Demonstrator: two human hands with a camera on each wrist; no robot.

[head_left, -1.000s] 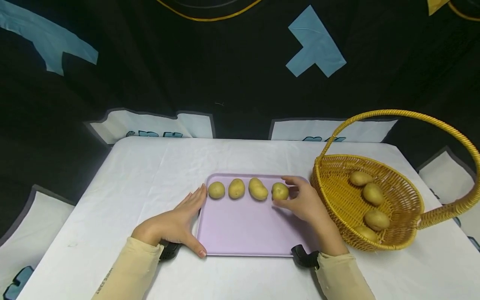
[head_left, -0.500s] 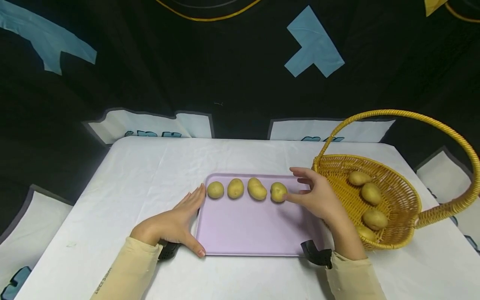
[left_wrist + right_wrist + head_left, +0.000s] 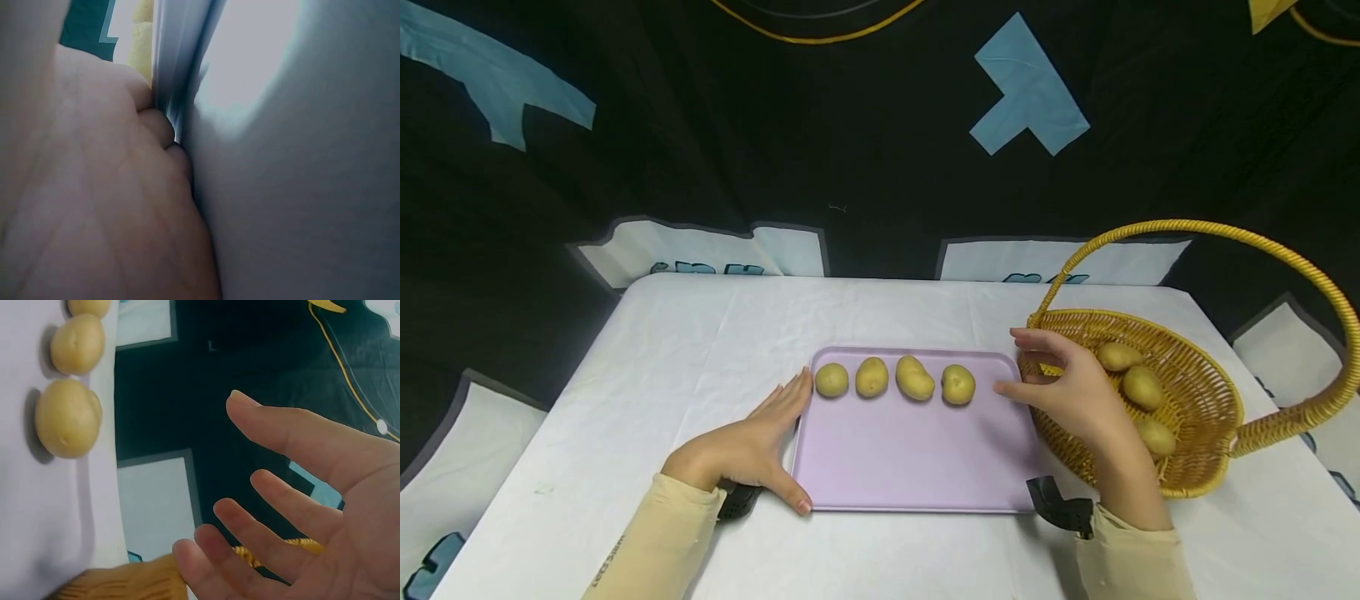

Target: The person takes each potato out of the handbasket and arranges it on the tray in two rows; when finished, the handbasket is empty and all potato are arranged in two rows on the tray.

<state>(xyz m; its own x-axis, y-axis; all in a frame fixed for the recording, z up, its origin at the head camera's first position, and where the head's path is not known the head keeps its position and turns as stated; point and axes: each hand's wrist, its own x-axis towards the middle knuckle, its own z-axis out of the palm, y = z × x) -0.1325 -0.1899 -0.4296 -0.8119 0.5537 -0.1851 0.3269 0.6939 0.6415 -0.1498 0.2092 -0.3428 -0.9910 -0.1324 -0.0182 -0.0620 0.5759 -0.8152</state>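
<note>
Potatoes [image 3: 1137, 387] lie in the wicker basket [image 3: 1206, 450], just right of the right hand [image 3: 1070, 392], which hovers over its near rim, empty with fingers relaxed. Left hand [image 3: 747, 446] rests flat against the tray [image 3: 910, 458], far from them.
</note>
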